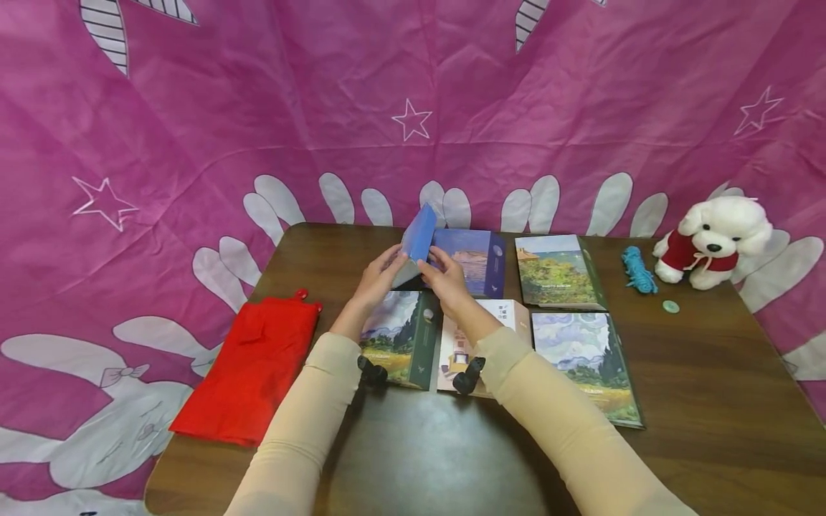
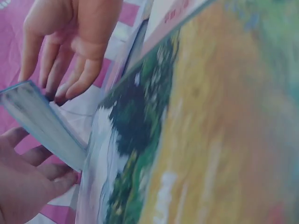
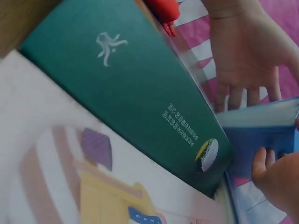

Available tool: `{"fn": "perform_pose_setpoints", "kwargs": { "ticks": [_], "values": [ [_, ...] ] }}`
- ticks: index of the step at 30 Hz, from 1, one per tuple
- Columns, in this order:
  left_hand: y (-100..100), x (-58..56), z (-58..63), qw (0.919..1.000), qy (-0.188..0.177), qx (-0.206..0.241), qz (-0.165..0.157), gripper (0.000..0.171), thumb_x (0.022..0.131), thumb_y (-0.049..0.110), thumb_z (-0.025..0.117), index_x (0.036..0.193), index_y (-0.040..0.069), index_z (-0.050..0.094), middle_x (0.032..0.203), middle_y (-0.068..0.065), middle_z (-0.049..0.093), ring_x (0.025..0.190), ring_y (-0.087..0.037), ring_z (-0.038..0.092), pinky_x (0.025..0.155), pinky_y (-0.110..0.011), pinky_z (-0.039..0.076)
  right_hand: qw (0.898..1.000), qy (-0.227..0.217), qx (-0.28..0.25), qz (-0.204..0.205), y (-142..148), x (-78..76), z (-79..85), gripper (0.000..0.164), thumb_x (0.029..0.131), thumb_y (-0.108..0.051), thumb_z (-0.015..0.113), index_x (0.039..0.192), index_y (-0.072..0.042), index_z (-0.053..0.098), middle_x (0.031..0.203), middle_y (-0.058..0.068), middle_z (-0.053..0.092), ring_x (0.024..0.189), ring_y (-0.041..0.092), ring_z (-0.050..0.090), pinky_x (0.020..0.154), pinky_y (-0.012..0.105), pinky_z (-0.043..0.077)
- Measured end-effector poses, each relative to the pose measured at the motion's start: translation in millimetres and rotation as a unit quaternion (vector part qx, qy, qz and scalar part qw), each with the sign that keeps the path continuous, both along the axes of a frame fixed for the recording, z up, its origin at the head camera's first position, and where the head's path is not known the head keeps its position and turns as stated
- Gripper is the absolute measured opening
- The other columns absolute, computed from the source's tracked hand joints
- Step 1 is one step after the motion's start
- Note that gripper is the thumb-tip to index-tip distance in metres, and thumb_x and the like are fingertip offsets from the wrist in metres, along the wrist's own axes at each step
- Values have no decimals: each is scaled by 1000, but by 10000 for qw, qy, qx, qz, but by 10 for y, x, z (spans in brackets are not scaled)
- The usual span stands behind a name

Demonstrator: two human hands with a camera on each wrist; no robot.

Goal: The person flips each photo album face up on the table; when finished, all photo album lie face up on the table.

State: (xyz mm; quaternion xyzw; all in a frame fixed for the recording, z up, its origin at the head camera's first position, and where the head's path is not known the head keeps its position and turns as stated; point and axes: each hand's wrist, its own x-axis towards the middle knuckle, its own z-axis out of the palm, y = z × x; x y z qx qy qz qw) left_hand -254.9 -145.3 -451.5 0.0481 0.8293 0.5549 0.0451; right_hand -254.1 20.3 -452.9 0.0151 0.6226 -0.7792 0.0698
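Both hands hold a blue photo album (image 1: 421, 233) standing tilted on edge at the back left of the table, its pale page edges turned to one side. My left hand (image 1: 379, 276) grips the page side, its fingers (image 3: 252, 95) lying along the pages in the right wrist view. On the blue spine side is my right hand (image 1: 447, 279), its fingertips (image 3: 262, 158) against the cover. Under the wrists lie a green-spined photo album (image 1: 393, 340) and a pink-and-white album (image 1: 497, 312). Just right of the held one rests another blue album (image 1: 466, 258).
Two more landscape albums, one with a bush (image 1: 555, 276) and one with a wheat field (image 1: 574, 351), lie to the right. A red cloth bag (image 1: 252, 373) is at the left. Blue yarn (image 1: 639, 270), a green disc (image 1: 670, 307) and a white toy dog (image 1: 716, 240) are at the far right.
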Motion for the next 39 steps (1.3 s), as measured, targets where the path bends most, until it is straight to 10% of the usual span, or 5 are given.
{"fn": "perform_pose_setpoints", "kwargs": {
  "ticks": [5, 12, 18, 23, 39],
  "values": [
    [92, 31, 27, 9943, -261, 1032, 63, 67, 106, 53, 39, 158, 10, 36, 158, -14, 41, 144, -34, 40, 116, -49, 36, 9938, 590, 943, 62, 42, 72, -25, 54, 102, -23, 64, 152, -15, 47, 155, 8, 45, 135, 26, 51, 106, 43, 49],
    [91, -13, -5, 9682, -106, 2247, 1100, 45, 110, 21, 42, 149, -1, 48, 140, -25, 56, 128, -37, 57, 105, -47, 48, 9680, 1050, 2174, 686, 27, 145, -118, 57, 102, -30, 62, 155, -17, 44, 154, 14, 46, 142, 29, 44, 112, 42, 42],
    [-100, -38, -72, 9774, -155, 1257, 1694, 51, 106, 25, 51, 151, 2, 45, 148, -20, 51, 134, -32, 52, 109, -43, 45, 9573, 971, 2498, 1082, 58, 177, -144, 60, 104, -32, 60, 157, -13, 39, 157, 14, 42, 144, 30, 41, 116, 41, 37],
    [-262, -25, -117, 9879, -344, 54, 1513, 60, 104, 38, 53, 153, 5, 43, 155, -16, 45, 144, -31, 40, 118, -42, 33, 9600, 904, 2542, 745, 158, 139, -137, 60, 104, -34, 59, 156, -10, 39, 157, 14, 42, 143, 34, 41, 117, 43, 35],
    [-9, -105, -15, 9925, 746, -632, 728, 54, 104, 35, 56, 149, 8, 50, 154, -13, 47, 144, -33, 39, 118, -45, 32, 9677, 707, 2409, -212, 859, -3, 19, 60, 103, -28, 59, 155, -8, 39, 158, 10, 42, 145, 28, 39, 118, 38, 34]
  ]
}}
